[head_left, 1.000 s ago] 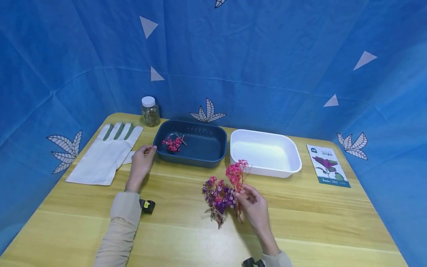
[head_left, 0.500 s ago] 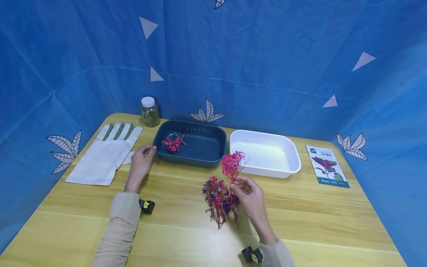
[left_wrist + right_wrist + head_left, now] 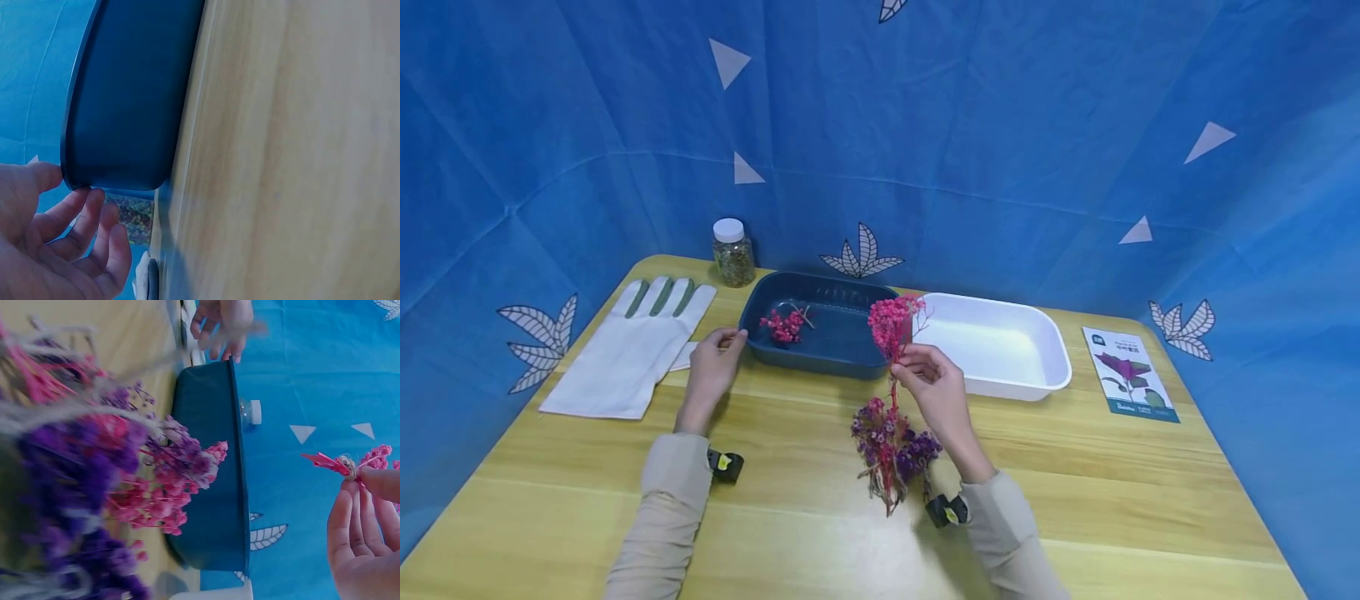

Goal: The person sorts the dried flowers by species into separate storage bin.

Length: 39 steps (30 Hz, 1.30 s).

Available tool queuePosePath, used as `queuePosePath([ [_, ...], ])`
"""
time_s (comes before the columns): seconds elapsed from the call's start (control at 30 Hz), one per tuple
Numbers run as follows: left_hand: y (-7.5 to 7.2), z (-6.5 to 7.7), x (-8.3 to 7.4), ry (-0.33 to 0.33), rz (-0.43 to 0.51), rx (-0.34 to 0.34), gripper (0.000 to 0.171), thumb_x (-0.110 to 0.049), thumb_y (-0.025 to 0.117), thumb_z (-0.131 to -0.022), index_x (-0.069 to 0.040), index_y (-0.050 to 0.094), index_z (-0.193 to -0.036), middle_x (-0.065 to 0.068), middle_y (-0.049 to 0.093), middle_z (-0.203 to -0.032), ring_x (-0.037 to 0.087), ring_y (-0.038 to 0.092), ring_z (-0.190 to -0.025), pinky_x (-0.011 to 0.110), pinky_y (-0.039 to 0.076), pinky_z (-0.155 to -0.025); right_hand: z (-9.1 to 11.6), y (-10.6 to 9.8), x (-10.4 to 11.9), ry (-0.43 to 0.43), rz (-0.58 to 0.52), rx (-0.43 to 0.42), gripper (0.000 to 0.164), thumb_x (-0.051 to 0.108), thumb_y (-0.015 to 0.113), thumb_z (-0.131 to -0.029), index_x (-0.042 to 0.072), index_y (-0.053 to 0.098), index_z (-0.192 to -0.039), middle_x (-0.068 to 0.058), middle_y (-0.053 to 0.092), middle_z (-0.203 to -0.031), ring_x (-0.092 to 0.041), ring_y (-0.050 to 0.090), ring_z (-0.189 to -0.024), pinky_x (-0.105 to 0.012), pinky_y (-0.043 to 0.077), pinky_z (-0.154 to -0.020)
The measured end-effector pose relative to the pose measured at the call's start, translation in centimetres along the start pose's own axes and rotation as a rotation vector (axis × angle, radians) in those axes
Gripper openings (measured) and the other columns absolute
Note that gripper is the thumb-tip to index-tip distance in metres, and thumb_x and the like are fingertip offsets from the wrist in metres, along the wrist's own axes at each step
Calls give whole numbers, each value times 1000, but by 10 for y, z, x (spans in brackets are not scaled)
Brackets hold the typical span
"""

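Note:
My right hand (image 3: 936, 387) pinches a small bunch of pink dried flowers (image 3: 891, 321) by its stems, raised in front of the gap between the two basins. The right wrist view shows twine (image 3: 348, 466) wound round those stems, right at the fingertips. My left hand (image 3: 713, 365) holds the left corner of a dark blue basin (image 3: 131, 94), thumb at the rim and fingers just under it. Inside the basin lies another pink dried flower bunch (image 3: 785, 325). Purple and pink dried flower bunches (image 3: 880, 433) lie on the table below my right hand.
A white basin (image 3: 1007, 383) stands right of the blue one. White gloves (image 3: 617, 358) with green fingers lie at the left, near a white-capped jar (image 3: 733, 254). A printed plant packet (image 3: 1131, 375) lies at the right. Blue cloth (image 3: 1000, 108) hangs behind the table.
My right hand has lifted the pink bunch off the flowers on the table and carried it up and left, toward the blue basin. My left hand stays at the basin's corner.

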<state>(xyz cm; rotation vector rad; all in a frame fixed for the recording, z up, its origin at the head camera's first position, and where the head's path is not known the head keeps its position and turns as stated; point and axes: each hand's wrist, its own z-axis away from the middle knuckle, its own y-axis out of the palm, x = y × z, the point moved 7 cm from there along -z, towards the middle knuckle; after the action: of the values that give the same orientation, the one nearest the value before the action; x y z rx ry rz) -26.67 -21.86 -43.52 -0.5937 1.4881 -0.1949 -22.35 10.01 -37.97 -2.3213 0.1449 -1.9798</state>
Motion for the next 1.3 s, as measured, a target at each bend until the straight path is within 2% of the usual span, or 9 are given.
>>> queuePosePath([
  [0.2,-1,0,0,1,2,4,47,-32,44,-101,6,54,-127,27,57,-120,37,53,-113,47,43,-93,-27,14,6,-43,61,28,23,3,67,-87,-2,64,-108,-18,66,-97,-10,61,-80,-21,50,-76],
  [0.47,0,1,1,-4,-1,0,47,-32,45,-100,6,54,-126,28,58,-120,37,53,-112,46,43,-94,-58,32,5,-66,206,58,17,5,67,-88,1,66,-105,-14,68,-93,-24,65,-83,-34,52,-81],
  [0.6,1,1,1,-6,0,-3,46,-30,46,-100,7,54,-126,28,58,-119,37,54,-111,46,43,-93,-68,37,2,-66,264,66,15,5,66,-89,3,67,-103,-13,68,-92,-24,64,-84,-34,51,-77],
  [0.7,1,1,0,-2,3,-5,45,-29,46,-100,7,54,-126,28,59,-119,37,54,-111,46,44,-92,-75,41,1,-82,296,72,13,4,65,-89,3,67,-102,-13,68,-91,-24,64,-81,-30,50,-68],
  [0.87,2,1,0,-6,-2,1,46,-30,46,-100,7,54,-127,27,58,-120,37,54,-113,46,44,-93,-82,47,-7,-91,359,104,12,0,63,-89,2,67,-99,-13,69,-91,-23,64,-79,-22,45,-59],
  [0.93,2,1,1,-11,-2,4,46,-30,46,-100,6,53,-127,27,58,-121,37,53,-113,47,43,-94,-83,50,-12,-83,383,126,12,-1,63,-88,2,68,-99,-13,69,-91,-22,64,-79,-21,45,-60],
  [1.13,2,0,1,-10,-3,-2,47,-31,46,-100,6,53,-127,27,58,-121,37,53,-113,47,43,-93,-80,52,-20,-57,463,177,13,5,65,-89,2,67,-102,-11,68,-97,-23,62,-88,-33,49,-75],
  [1.3,0,0,1,-14,-4,-6,46,-30,46,-100,6,54,-127,27,58,-120,37,54,-112,46,44,-92,-77,52,-18,-53,454,197,19,10,66,-89,0,67,-105,-10,67,-99,-24,61,-93,-38,50,-82],
])
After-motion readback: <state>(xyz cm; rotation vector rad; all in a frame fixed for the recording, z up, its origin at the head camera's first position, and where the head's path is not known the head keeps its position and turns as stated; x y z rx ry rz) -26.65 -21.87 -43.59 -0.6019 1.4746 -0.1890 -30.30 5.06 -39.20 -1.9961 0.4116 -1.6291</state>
